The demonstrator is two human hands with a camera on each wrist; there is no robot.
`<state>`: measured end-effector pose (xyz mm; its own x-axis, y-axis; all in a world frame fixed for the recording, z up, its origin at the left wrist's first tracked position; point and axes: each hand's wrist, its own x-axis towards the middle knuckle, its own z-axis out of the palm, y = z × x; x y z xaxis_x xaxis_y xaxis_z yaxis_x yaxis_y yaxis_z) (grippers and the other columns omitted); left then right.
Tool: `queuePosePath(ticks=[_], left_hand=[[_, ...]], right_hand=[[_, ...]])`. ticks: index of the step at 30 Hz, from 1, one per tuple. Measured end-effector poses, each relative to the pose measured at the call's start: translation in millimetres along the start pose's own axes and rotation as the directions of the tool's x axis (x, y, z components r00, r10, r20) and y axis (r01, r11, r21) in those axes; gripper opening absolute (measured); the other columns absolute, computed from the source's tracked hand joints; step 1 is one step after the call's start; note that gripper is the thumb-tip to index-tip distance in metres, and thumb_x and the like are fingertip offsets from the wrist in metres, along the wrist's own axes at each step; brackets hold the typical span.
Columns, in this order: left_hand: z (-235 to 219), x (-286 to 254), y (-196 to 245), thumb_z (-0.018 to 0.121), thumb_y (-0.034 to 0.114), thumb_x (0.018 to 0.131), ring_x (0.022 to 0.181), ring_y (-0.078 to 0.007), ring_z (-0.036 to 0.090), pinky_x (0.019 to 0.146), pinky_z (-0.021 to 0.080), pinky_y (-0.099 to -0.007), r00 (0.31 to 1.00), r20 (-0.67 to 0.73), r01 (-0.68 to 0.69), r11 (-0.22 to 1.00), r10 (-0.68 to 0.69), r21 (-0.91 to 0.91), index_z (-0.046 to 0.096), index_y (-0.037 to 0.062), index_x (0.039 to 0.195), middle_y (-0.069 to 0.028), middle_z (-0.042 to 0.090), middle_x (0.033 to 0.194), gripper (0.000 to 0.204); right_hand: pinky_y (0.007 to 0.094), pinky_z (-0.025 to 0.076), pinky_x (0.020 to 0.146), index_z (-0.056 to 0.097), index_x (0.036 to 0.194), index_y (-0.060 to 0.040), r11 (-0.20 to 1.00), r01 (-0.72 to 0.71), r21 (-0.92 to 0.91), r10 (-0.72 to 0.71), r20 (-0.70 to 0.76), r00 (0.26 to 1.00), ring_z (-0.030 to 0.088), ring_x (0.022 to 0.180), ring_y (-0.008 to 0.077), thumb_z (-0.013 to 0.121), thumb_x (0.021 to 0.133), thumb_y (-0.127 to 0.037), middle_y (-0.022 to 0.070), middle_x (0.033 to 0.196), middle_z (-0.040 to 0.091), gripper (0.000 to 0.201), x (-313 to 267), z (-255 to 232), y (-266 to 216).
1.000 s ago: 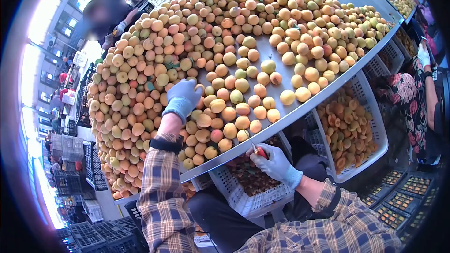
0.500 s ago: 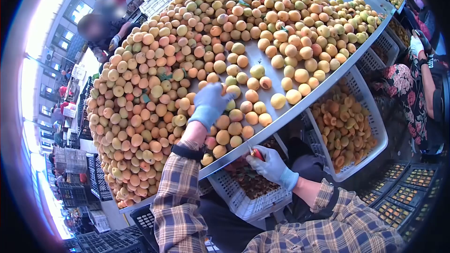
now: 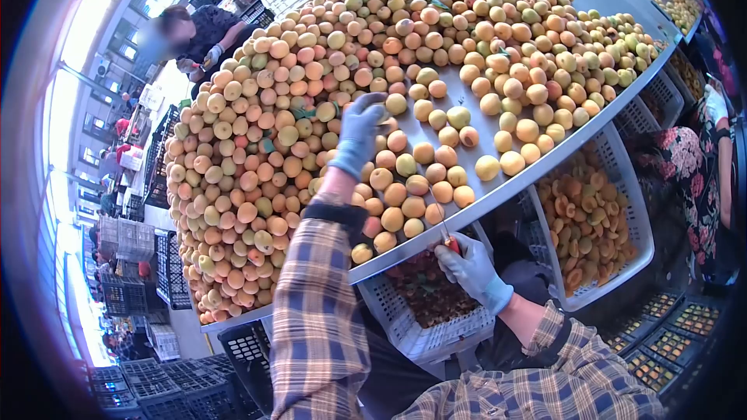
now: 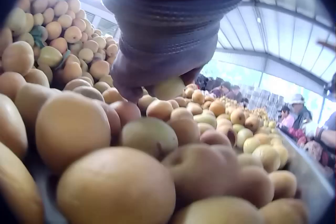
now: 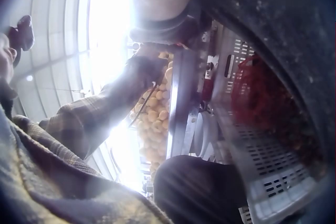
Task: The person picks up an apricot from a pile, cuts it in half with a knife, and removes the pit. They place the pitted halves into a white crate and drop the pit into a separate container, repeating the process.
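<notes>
My left hand [image 3: 360,134], in a pale glove, reaches over the heap of apricots [image 3: 247,212] on the metal table. In the left wrist view, a yellow-green apricot [image 4: 169,88] lies under the palm of the left hand [image 4: 157,58], with the fingers curled round it. Just beyond the table's metal edge [image 3: 405,249], my gloved right hand [image 3: 476,271] grips the red handle [image 3: 452,244] of a small knife, its thin blade [image 3: 443,222] pointing up towards the fruit. The right wrist view is dim and glare-filled, so finger details are unclear.
Below the edge stands a white crate [image 3: 398,336] of dark scraps; right of it, another crate [image 3: 647,258] holds cut apricots. One person [image 3: 204,35] works at the far left, another in flowered clothing [image 3: 685,167] sits at the right. Black crates [image 3: 167,385] are stacked lower left.
My left hand has moved from low over the heap up and away from the table's near edge. The right hand still grips the knife near the edge. The head view has shifted slightly.
</notes>
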<state>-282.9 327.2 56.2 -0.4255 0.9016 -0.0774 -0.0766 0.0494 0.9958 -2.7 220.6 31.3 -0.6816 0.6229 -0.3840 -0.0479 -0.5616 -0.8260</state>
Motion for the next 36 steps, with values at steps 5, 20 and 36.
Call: queuePosePath(ticks=[5,20,36], left_hand=[[-51,-5,17,0.063,0.016,0.08,0.074,-0.013,0.061,0.067,0.048,-0.0245,0.994,-0.102,0.093,0.846,-0.046,0.525,0.066,0.0041,0.094,-0.0052,0.065,0.082,0.018],[-14,-12,-11,0.059,0.022,0.081,0.102,-0.0313,0.062,0.085,0.05,-0.0391,0.965,-0.179,0.146,-0.174,-0.192,0.974,0.064,0.0051,0.111,-0.0144,0.06,0.118,0.035],[41,-51,-60,0.06,0.013,0.077,0.091,-0.0313,0.063,0.069,0.054,-0.0436,0.953,0.269,-0.254,-0.115,0.139,0.96,0.069,0.0108,0.095,-0.0121,0.057,0.106,0.02]], right_hand=[[0.0186,0.035,0.05,0.061,0.092,-0.0051,1.0,-0.004,-0.021,0.004,-0.002,1.0,0.044,0.058,0.0006,0.06,0.092,-0.02,-0.0066,0.066,0.049,0.015,0,-1,0],[0.0184,0.035,0.047,0.06,0.088,-0.006,0.999,-0.035,-0.032,0.035,-0.024,0.999,0.043,0.053,0.0008,0.06,0.092,-0.021,-0.0057,0.063,0.049,0.016,1,-3,-1],[0.0186,0.031,0.04,0.063,0.095,-0.0077,0.996,0.036,-0.075,-0.04,-0.053,0.998,0.039,0.044,0.0021,0.06,0.093,-0.021,-0.0049,0.061,0.049,0.014,3,-4,11]])
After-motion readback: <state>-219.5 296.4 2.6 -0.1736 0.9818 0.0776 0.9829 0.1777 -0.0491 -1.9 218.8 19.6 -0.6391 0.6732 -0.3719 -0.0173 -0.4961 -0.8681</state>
